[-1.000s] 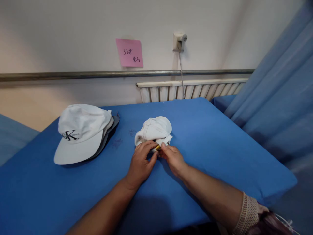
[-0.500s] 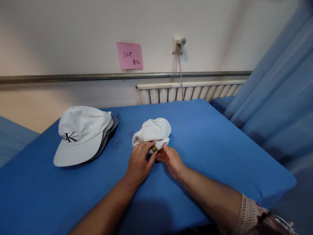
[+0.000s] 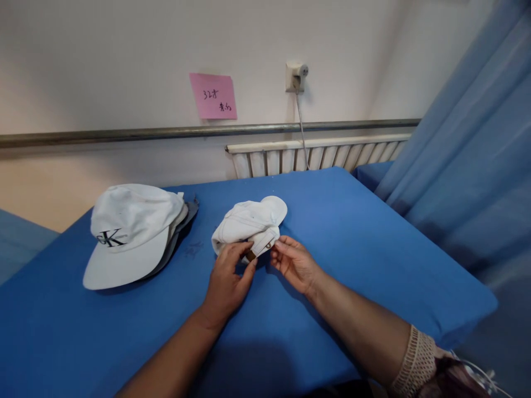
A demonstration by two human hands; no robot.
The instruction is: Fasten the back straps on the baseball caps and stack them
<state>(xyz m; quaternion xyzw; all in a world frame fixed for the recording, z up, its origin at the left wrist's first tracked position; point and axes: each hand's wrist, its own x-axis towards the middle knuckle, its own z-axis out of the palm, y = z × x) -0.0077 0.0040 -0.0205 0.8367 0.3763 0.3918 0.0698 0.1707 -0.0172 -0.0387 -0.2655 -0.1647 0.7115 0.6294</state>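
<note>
A white baseball cap (image 3: 245, 221) lies on the blue-covered table (image 3: 357, 260), its brim pointing away and to the right. Its back strap, with a small brass-coloured buckle, faces me. My left hand (image 3: 228, 276) pinches the strap near the buckle between thumb and fingers. At the strap's right end, my right hand (image 3: 295, 264) has its thumb and forefinger closed on the strap; its other fingers are curled. To the left sits a stack of caps, topped by a white cap (image 3: 135, 221) with a black K logo, with darker brims below.
Behind the table, a metal rail (image 3: 157, 132) runs along the wall above a white radiator (image 3: 286, 156). A pink note (image 3: 213, 96) and a wall socket (image 3: 295, 77) with a plugged-in cable are higher up. A blue curtain (image 3: 460, 143) hangs at the right.
My hands have drawn slightly apart along the strap, with the left moving left. The cap has turned a little and more of its strap and buckle shows. The view has shifted slightly.
</note>
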